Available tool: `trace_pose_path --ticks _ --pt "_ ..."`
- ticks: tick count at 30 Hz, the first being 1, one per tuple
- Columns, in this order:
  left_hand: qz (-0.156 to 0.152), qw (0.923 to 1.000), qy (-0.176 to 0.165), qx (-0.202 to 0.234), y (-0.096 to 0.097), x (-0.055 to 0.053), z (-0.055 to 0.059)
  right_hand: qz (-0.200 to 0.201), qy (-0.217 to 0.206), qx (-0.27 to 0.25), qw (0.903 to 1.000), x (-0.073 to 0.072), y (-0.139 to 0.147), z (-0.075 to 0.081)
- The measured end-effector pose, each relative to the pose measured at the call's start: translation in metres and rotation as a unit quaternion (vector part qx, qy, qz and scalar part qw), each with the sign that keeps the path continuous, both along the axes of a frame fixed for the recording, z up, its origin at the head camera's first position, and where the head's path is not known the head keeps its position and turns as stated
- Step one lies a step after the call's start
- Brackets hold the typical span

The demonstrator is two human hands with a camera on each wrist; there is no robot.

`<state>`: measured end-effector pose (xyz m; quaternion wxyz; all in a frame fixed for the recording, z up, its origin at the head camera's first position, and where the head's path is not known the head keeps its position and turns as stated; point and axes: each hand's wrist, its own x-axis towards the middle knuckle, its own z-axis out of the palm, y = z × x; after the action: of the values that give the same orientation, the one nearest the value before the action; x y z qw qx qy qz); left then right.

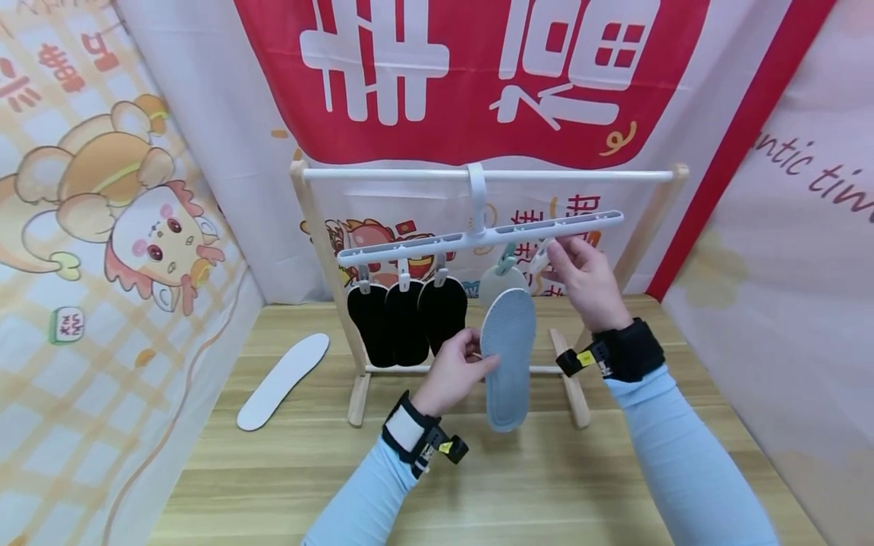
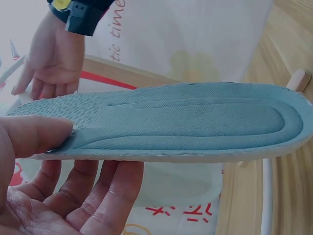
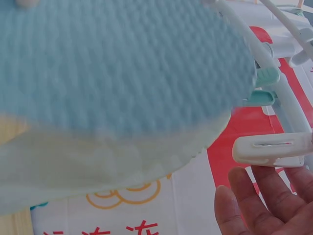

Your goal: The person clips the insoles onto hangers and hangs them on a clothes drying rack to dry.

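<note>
My left hand [image 1: 459,369] pinches a light blue insole [image 1: 508,360] at its side edge, thumb on the blue face and fingers behind. In the left wrist view the insole [image 2: 195,120] lies lengthwise, textured at the toe end. My right hand [image 1: 589,277] is up at the right part of the white clip hanger [image 1: 437,244], fingers on a white clip [image 3: 271,148]. Left of that clip, a green clip [image 1: 506,260] holds a pale insole [image 1: 501,282], partly hidden behind the blue one. Further left, black insoles [image 1: 407,322] hang from grey and white clips.
The hanger hooks over the top bar [image 1: 573,176] of a wooden rack [image 1: 321,258]. A white insole [image 1: 283,381] lies on the wood-grain table [image 1: 287,478], left of the rack. Printed cloths [image 1: 171,189] stand around the sides and back.
</note>
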<state>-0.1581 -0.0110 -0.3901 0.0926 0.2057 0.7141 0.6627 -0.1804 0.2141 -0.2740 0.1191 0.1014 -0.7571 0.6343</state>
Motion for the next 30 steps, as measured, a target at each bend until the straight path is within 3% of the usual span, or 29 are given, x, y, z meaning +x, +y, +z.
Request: trace_pose_path --ticks 12,21,30 --pt "-0.001 0.9995 -0.005 -0.032 0.016 -0.016 -0.004 -0.02 0.03 -0.02 0.9992 0.006 -0.008 -0.006" --pt "0.003 0.9985 0.003 -0.054 0.018 -0.016 0.003 -0.051 0.065 -0.051 0.9953 0.008 -0.018 -0.007" --pt "-0.004 0.9987 0.001 -0.05 0.019 -0.017 0.007 -0.065 0.053 -0.05 0.9952 0.013 -0.021 -0.006"
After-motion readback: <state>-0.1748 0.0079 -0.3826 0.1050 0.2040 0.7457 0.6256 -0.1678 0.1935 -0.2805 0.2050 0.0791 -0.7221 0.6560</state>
